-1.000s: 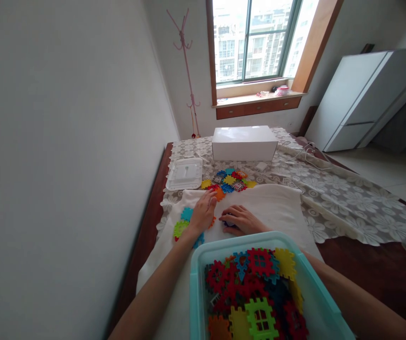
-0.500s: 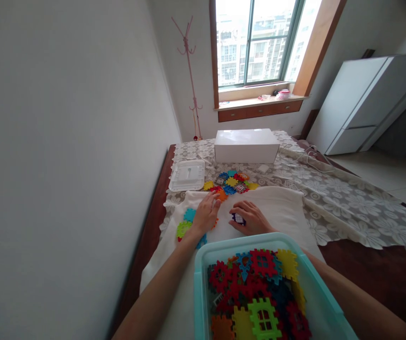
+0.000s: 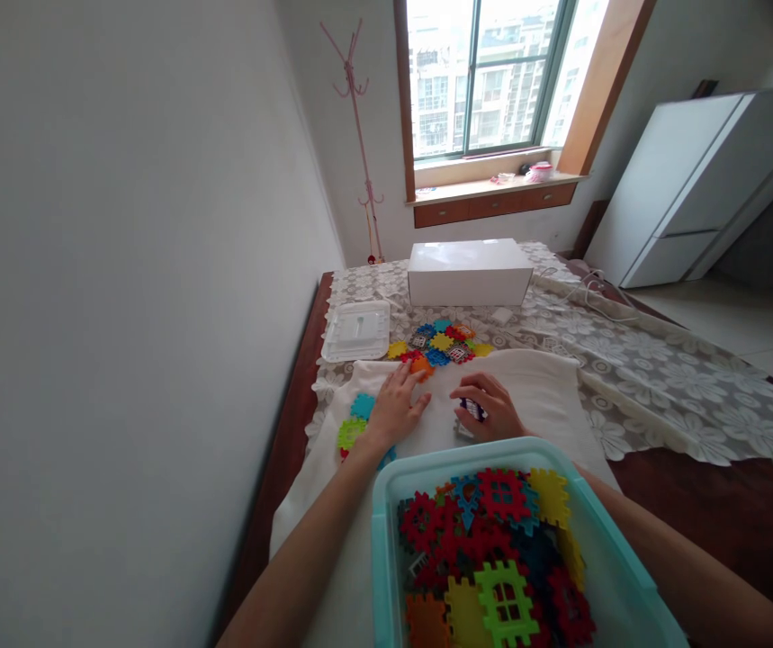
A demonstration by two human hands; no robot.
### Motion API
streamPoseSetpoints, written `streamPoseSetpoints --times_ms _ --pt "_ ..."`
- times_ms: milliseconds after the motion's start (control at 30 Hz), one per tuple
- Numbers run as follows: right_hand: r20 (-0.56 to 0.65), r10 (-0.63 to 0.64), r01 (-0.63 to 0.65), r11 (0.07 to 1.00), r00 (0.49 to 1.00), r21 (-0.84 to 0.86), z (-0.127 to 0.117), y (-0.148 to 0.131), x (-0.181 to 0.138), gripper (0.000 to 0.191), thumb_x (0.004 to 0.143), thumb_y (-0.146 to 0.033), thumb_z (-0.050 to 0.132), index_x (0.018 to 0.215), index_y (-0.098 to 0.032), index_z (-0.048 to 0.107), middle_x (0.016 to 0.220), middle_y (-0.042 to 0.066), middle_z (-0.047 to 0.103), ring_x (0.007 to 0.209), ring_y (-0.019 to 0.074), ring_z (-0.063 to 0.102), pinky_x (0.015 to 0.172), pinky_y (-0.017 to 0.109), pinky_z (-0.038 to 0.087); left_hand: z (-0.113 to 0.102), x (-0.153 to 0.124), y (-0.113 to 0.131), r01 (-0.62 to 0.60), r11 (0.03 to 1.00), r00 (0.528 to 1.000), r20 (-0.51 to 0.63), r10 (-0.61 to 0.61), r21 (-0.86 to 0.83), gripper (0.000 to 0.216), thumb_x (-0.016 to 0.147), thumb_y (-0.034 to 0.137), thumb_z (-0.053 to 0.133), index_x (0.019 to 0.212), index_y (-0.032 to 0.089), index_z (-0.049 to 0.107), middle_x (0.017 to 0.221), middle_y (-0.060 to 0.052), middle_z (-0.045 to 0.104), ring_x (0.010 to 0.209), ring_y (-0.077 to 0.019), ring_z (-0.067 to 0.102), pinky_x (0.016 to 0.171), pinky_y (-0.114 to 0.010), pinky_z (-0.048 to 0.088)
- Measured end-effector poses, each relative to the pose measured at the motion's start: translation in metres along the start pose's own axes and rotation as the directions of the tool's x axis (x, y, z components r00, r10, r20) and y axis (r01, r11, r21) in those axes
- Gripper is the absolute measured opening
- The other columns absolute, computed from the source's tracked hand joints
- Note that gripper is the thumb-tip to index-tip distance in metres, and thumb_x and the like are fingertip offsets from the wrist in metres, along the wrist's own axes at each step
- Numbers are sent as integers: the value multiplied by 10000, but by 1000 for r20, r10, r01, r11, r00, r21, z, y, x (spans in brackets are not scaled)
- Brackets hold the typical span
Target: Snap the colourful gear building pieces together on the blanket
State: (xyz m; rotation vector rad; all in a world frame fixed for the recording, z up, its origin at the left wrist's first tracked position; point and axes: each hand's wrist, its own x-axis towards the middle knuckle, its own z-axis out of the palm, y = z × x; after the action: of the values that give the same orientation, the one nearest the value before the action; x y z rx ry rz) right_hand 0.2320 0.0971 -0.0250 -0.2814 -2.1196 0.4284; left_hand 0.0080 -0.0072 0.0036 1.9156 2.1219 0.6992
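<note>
My left hand (image 3: 398, 407) lies flat, fingers spread, on a white cloth (image 3: 534, 391), covering part of a small group of joined plastic tiles; a blue tile (image 3: 362, 405) and a green tile (image 3: 348, 434) stick out at its left. My right hand (image 3: 490, 408) is lifted slightly off the cloth with its fingers closed on a small dark blue tile (image 3: 472, 409). Just below the hands stands a teal bin (image 3: 386, 504) filled with several coloured interlocking tiles (image 3: 494, 540).
A loose pile of coloured tiles (image 3: 440, 342) lies beyond the cloth on a lace tablecloth (image 3: 649, 369). A clear lid (image 3: 356, 329) sits at the left, a white box (image 3: 471, 272) behind. The wall runs along the table's left edge; cables (image 3: 581, 292) trail at right.
My right hand has lifted the dark blue tile off the cloth and drawn it right and toward me. My left hand has stayed pressed on the joined tiles.
</note>
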Motion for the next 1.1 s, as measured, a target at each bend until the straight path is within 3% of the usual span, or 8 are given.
streamPoseSetpoints --times_ms 100,200,367,633,767,867,967,1100 --pt "268 -8 40 993 963 -114 8 2 0 119 1051 -318 695 1076 -224 762 1072 97 742 966 252 709 882 411 600 2 0 -1 -9 1000 1000 20 9 23 572 1106 366 617 1650 193 578 1868 -175 322 1761 -320 278 1447 -561 223" --pt "395 22 51 984 918 -173 16 7 -1 181 1020 -360 767 1122 -211 772 1159 111 763 1052 278 707 960 445 601 3 0 -2 -11 1000 1000 10 11 24 566 1103 374 619 1643 210 579 1858 -164 354 1762 -307 280 1448 -556 221" --pt "452 -36 122 979 891 -163 15 13 -1 449 954 -535 864 1239 -199 771 1211 133 771 1084 300 705 985 467 601 3 -1 -1 2 1000 1000 0 -2 7 570 1088 362 637 1630 195 582 1865 -166 338 1749 -326 312 1447 -557 228" --pt "464 -17 108 980 886 -169 13 9 0 124 1012 -317 785 1033 -200 750 1059 83 753 970 255 691 847 379 582 -2 1 3 -23 998 998 -64 19 -67 467 1065 306 668 1517 188 668 1671 -142 611 1631 -325 485 1413 -518 333" --pt "479 -48 133 980 877 -145 10 10 0 252 998 -415 819 1113 -199 758 1134 106 760 999 264 694 865 386 585 -4 0 3 -4 995 995 -96 -6 -97 415 1056 324 693 1460 231 705 1506 -134 703 1495 -320 610 1326 -507 459" --pt "522 -115 182 980 845 -78 6 14 0 423 982 -521 836 1245 -200 755 1226 127 756 1059 280 703 928 413 596 -3 0 2 -8 998 998 -65 4 -67 490 1048 339 715 1522 221 670 1682 -156 583 1591 -334 533 1375 -531 394" --pt "547 -121 173 984 828 -44 0 15 2 422 1006 -519 808 1273 -198 752 1255 138 753 1093 278 707 970 418 594 -1 -1 1 -33 999 999 21 33 1 568 1057 352 712 1600 214 618 1832 -157 409 1709 -349 381 1438 -585 249" --pt "617 -93 118 993 781 1 -17 9 12 422 1011 -527 799 1271 -197 759 1279 145 750 1121 286 713 1002 423 591 1 -2 0 -63 998 997 36 63 17 548 1071 342 683 1604 233 614 1770 -115 524 1695 -320 412 1443 -578 229"
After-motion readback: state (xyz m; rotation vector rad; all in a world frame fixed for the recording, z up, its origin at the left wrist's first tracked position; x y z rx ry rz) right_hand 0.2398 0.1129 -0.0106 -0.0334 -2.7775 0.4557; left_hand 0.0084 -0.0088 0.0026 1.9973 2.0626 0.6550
